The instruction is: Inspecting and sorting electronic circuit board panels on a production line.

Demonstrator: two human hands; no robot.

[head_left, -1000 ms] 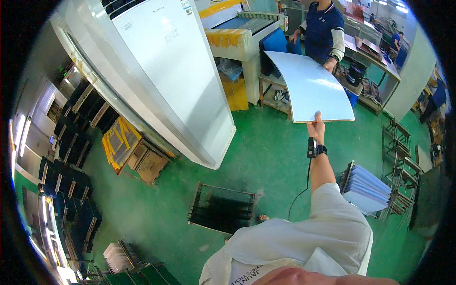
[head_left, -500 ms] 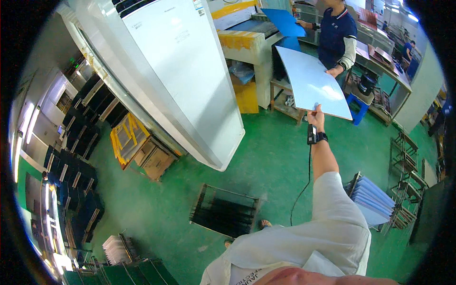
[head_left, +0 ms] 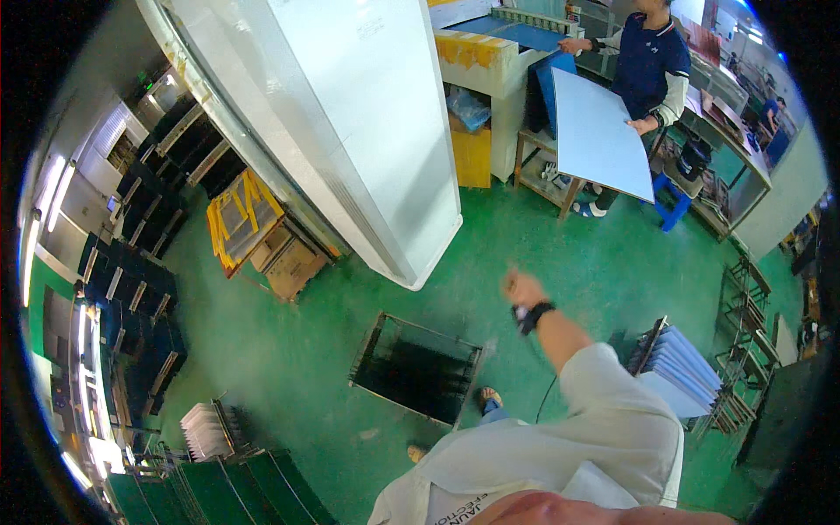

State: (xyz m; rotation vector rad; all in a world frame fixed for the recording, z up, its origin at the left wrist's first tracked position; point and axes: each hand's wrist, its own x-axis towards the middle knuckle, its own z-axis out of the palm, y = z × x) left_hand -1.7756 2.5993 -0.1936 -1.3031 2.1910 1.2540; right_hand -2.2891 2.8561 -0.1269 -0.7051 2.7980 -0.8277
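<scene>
My right hand [head_left: 523, 287] is stretched out over the green floor, smeared by motion. No object shows in it; how its fingers lie cannot be made out. A black band circles the wrist. Beyond it, a thin pale-blue panel [head_left: 599, 136] hangs tilted, apart from my hand. A co-worker's hand [head_left: 643, 125] grips its right edge. The same person's other hand [head_left: 573, 45] is at the top of a darker blue sheet [head_left: 544, 92]. My left hand is out of view.
A tall white cabinet-like body [head_left: 367, 122] stands ahead. A black wire rack [head_left: 416, 367] sits on the floor before my feet. Pale-blue panels [head_left: 678, 372] stand racked at right. A blue stool [head_left: 672, 201] is near the co-worker. A yellow-edged stack [head_left: 245, 219] stands left.
My right hand has let go of the pale-blue panel and drawn back down and left. The co-worker still holds the panel, now hanging more upright, and has lowered the darker blue sheet.
</scene>
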